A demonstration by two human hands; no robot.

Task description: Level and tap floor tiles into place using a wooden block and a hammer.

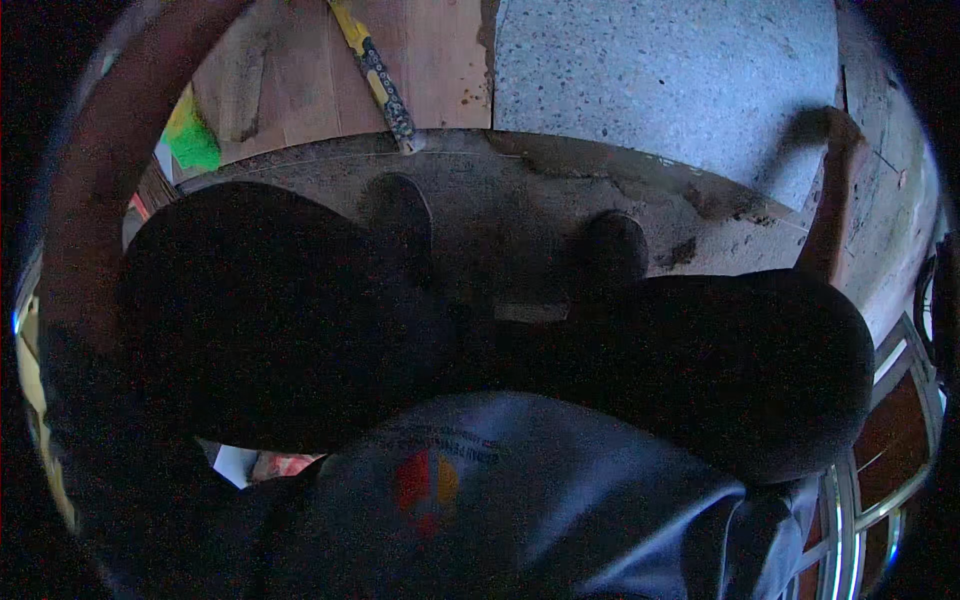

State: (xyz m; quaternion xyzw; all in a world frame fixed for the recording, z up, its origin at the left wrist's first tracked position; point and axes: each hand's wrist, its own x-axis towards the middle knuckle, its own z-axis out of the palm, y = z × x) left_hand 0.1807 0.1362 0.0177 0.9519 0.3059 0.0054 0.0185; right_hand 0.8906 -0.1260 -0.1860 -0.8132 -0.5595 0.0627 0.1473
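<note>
My right hand [846, 132] is at the upper right, over the edge of a pale blue-grey speckled slab [660, 80]. Its fingers look closed on a dark, motion-smeared thing [795, 145] whose kind I cannot make out. The left arm [110, 150] reaches up along the left side and leaves the picture at the top, so my left hand is out of sight. Left of the slab lie reddish-brown boards [300, 90]. A long narrow strip, yellow with a dark pattern [385, 95], rests across them.
Between my dark-clothed knees, my feet [610, 245] stand on a stained grey floor [500, 190]. A green and yellow thing [190, 135] lies beside my left arm. At the lower right is a metal-framed piece with brown panels [890, 440]. The light is dim.
</note>
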